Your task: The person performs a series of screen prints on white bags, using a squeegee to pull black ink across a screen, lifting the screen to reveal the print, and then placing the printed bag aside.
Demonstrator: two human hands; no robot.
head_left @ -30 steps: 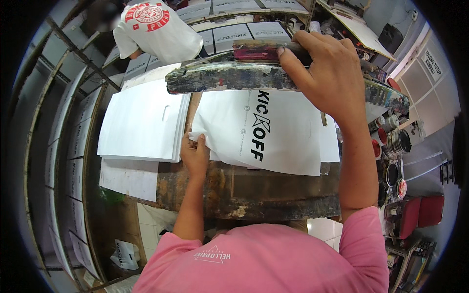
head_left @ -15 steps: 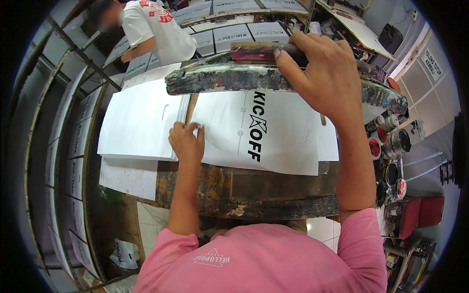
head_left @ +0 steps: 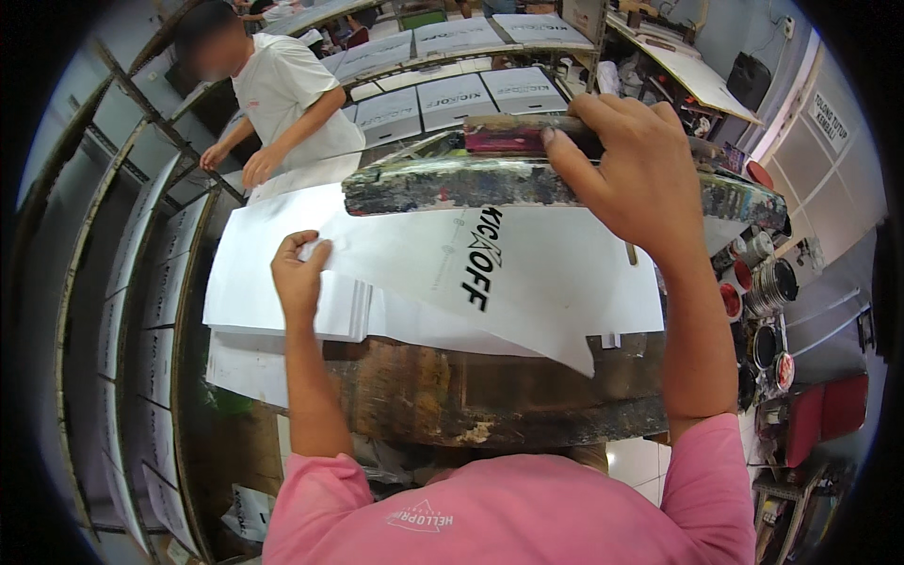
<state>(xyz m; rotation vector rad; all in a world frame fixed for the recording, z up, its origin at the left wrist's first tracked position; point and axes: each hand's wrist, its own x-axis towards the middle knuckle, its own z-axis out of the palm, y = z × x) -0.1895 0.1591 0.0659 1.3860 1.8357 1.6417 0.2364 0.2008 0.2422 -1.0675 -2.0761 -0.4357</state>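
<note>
The left hand (head_left: 299, 282) has its thumb and fingertips drawn together, pinching what looks to me like the edge of a white printed bag (head_left: 551, 306). That bag slants away to the right of those fingers, its black lettering upward, one lower corner drooping past the front edge of the pile it lies on. Just below the same fingers I can see a thick stack of white bags (head_left: 247, 297), partly covered by the printed one. Nearer the pink shirt (head_left: 508, 518) than either hand's fingers runs the stained worktable (head_left: 414, 391).

The right hand (head_left: 636, 169) is curled over an ink-smeared bar (head_left: 504, 135), thumb on the near side; its other fingertips are out of my sight behind. Under that thumb a paint-crusted frame (head_left: 452, 184) spans above the far part of the printed bag.

Off to the right of those fingers crowd some paint tins (head_left: 774, 281). Well beyond the left fingers, a co-worker (head_left: 301, 99) in white has both arms bent, and beyond the bar lie rows of printed sheets (head_left: 457, 99).
</note>
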